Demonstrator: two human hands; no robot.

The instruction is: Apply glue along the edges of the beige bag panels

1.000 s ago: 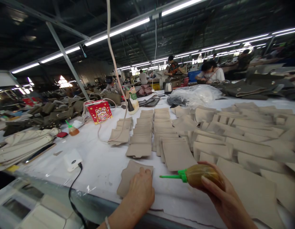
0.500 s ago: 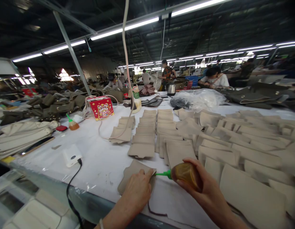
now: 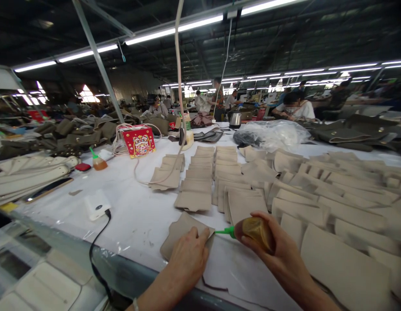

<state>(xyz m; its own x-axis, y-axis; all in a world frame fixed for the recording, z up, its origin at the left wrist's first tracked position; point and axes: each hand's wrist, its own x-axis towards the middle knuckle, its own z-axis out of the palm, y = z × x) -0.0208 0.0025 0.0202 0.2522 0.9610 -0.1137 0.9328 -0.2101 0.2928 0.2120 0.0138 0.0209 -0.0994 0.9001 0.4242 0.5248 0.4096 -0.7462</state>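
Observation:
A beige leather piece (image 3: 177, 233) lies near the table's front edge. My left hand (image 3: 191, 250) grips it by the right-hand edge, with fingertips on top; the thumb is hidden. My right hand (image 3: 274, 242) is wrapped round a squeeze bottle (image 3: 256, 232) of amber liquid, perhaps glue, tilted onto its side. Its thin green nozzle (image 3: 224, 232) points left and meets the edge of the leather close to my left fingertips. Just beyond the bottle, more beige pieces (image 3: 245, 205) lie in overlapping rows.
Beige pieces cover the table's right side. At left are a white power bank (image 3: 97, 205) with a black cable, a second green-tipped bottle (image 3: 99, 162) and a red box (image 3: 138, 141). A hose (image 3: 180, 65) hangs down in front. Plastic wrap (image 3: 274, 134) lies behind; co-workers sit farther back.
The nozzle and my left fingertips have shifted very slightly rightward along with the leather. Both hands keep their hold. The whole view has turned a little.

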